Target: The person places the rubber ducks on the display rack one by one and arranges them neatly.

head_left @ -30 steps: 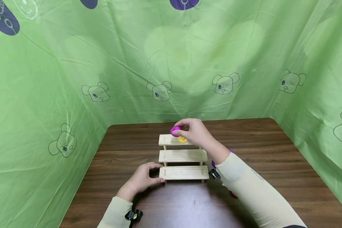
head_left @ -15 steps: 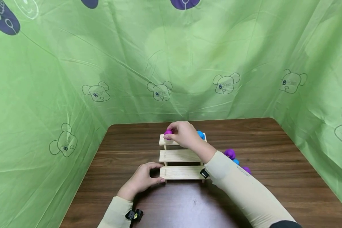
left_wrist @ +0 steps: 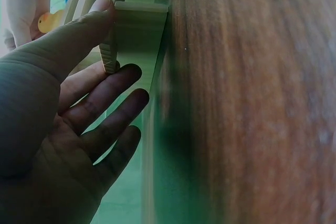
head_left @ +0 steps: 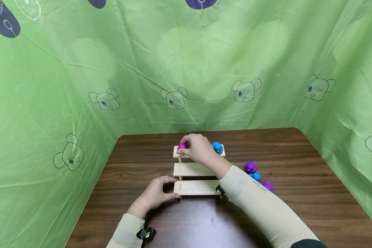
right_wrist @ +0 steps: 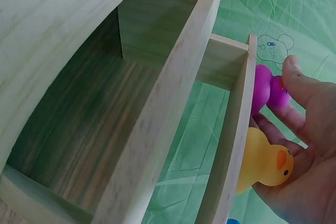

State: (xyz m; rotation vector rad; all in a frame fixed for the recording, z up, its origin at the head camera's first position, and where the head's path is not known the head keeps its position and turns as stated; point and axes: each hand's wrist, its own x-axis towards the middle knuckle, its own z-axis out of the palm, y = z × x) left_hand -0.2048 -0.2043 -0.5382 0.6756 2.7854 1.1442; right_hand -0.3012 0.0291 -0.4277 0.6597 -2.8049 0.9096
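Perhaps six ducks (head_left: 217, 148), three shelves (head_left: 198, 188), two hands (head_left: 156, 193)

Cream sleeves (head_left: 268, 208) — dark lettering (head_left: 260, 187) — black wristpieces (head_left: 146, 234).

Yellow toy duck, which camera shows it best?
The right wrist view: the yellow toy duck appears large, its orange beak clear. The left wrist view shows it only small; in the head view it's unseen, probably behind the right hand.

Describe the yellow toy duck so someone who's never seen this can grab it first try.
On the dark wood-grain table stands a pale wooden three-tier stand. Along its top tier, the round-bodied, smooth yellow toy duck sits between a smooth purple toy duck and a smooth blue toy duck. It is the only yellow duck in view.
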